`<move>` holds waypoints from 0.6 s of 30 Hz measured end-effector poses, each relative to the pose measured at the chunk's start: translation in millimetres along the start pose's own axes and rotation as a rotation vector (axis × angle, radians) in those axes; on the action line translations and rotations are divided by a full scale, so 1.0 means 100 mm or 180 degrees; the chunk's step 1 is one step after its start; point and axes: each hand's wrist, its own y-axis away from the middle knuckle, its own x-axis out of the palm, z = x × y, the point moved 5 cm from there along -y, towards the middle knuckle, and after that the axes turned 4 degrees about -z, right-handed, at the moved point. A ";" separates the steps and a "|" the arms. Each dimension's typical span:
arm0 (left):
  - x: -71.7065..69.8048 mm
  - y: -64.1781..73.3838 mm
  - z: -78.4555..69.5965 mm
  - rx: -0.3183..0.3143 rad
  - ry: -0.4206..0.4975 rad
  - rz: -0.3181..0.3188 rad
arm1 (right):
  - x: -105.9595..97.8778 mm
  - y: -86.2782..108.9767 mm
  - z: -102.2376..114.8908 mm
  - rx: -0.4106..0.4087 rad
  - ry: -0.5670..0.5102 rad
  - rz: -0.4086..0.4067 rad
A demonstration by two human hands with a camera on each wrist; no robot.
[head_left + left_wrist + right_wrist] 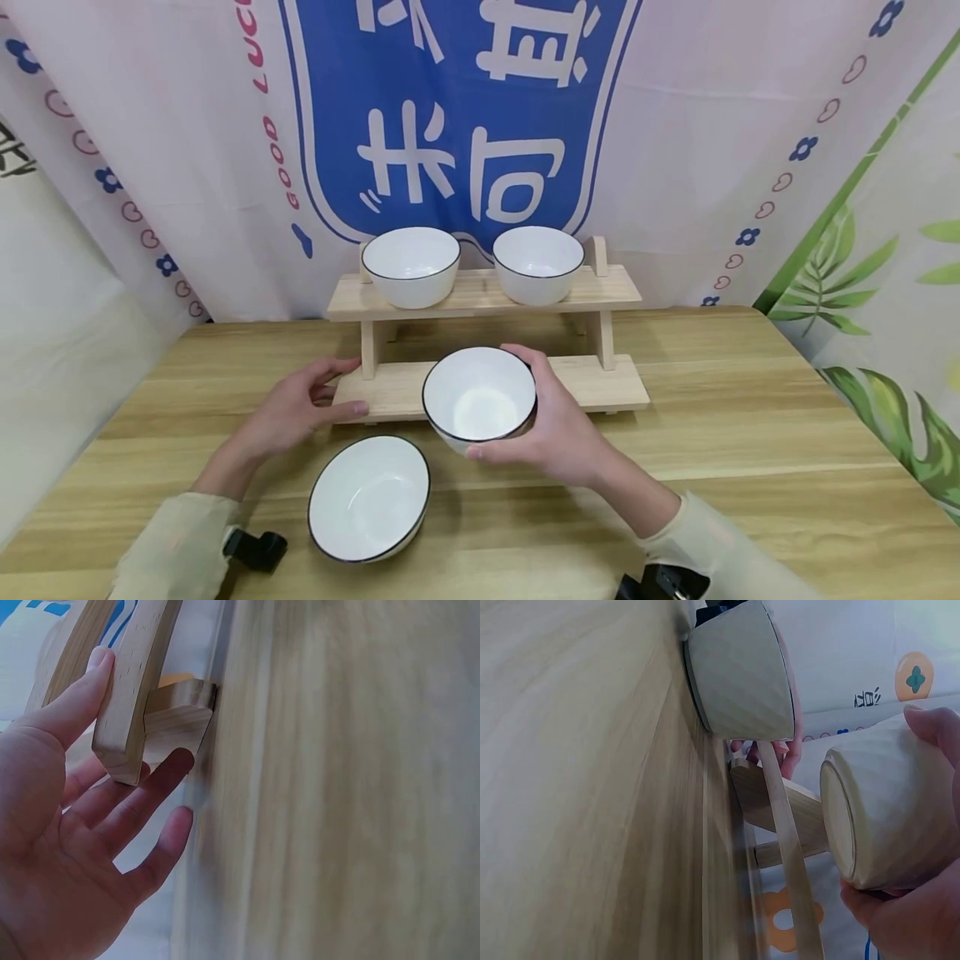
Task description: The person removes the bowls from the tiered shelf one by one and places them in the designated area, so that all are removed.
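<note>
Pale wood grain runs across the tabletop (750, 467) beneath both hands. Nearest, below and to the right of the left hand (303, 407), an empty white bowl (369, 500) with a dark rim rests on the wood. Cream sleeves (176, 542) cover the forearms, each with a black wrist device (257, 550).

The right hand (558, 421) grips a second dark-rimmed bowl (480, 396) from its right side, thumb at the near wall and fingers round the far one, raised in front of the lower board of a wooden stand (607, 387); its outside is faceted. The left hand holds that board's left end loosely, thumb on one side and fingers on the other.

Beyond the hands, the stand's upper board carries two more white bowls: a left one (411, 267) and a right one (538, 265). Farthest off hangs a white curtain (675, 167) with a blue panel (465, 92) bearing white characters.
</note>
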 end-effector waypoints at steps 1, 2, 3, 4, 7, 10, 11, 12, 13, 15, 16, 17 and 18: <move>0.00 0.00 0.01 0.0008 0.0017 0.0011 | 0.00 0.01 0.00 -0.0005 0.0010 0.0009; 0.00 0.00 0.01 0.0026 0.0033 0.0025 | 0.00 0.03 0.01 -0.0012 0.0021 0.0009; 0.00 0.01 0.02 0.0045 0.0054 0.0041 | -0.01 0.04 0.02 -0.0018 0.0036 0.0011; -0.01 0.01 0.02 0.0063 0.0073 0.0058 | -0.01 0.05 0.02 -0.0022 0.0054 0.0013; -0.03 0.02 0.03 0.0108 0.0104 0.0113 | -0.01 0.09 0.04 -0.0062 0.0045 0.0034; -0.05 0.03 0.04 0.0122 0.0123 0.0161 | -0.02 0.12 0.06 -0.0135 0.0028 0.0075; -0.06 0.03 0.04 0.0119 0.0118 0.0172 | -0.02 0.12 0.06 -0.0160 0.0009 0.0095; -0.06 0.03 0.04 0.0120 0.0124 0.0183 | -0.03 0.13 0.06 -0.0182 0.0004 0.0110; -0.06 0.03 0.05 0.0126 0.0120 0.0187 | -0.03 0.13 0.06 -0.0199 0.0005 0.0121; -0.07 0.03 0.05 0.0128 0.0115 0.0196 | -0.04 0.14 0.06 -0.0223 0.0022 0.0152; -0.07 0.03 0.06 0.0132 0.0114 0.0195 | -0.04 0.14 0.06 -0.0231 0.0032 0.0167; -0.08 0.03 0.06 0.0137 0.0116 0.0197 | -0.05 0.15 0.06 -0.0239 0.0036 0.0181; -0.08 0.03 0.06 0.0144 0.0123 0.0199 | -0.05 0.15 0.06 -0.0254 0.0038 0.0195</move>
